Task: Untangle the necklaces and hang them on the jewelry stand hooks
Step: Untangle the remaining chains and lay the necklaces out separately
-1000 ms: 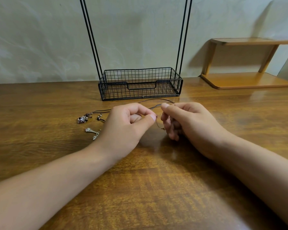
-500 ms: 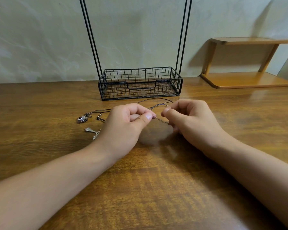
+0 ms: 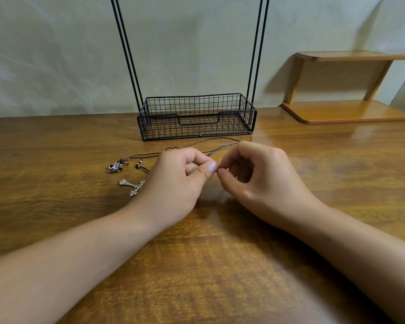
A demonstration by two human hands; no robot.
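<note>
Tangled necklaces lie on the wooden table in front of the black wire jewelry stand [image 3: 197, 118]. Their thin dark cords [image 3: 220, 149] run behind my hands. A silver and dark pendant [image 3: 115, 167] and a silver cross pendant [image 3: 132, 185] rest to the left. My left hand [image 3: 178, 181] pinches a cord between thumb and forefinger. My right hand [image 3: 255, 176] pinches the same spot, fingertips almost touching the left thumb. The stand's two pairs of black uprights [image 3: 126, 52] rise out of view, so its hooks are hidden.
A small wooden two-tier shelf [image 3: 346, 111] stands at the back right against the pale wall. The stand's wire basket base sits at the table's back edge, just beyond my hands.
My right hand has moved left until its fingertips meet my left thumb. The short stretch of cord seen between the hands earlier is now covered. The pendants have not moved.
</note>
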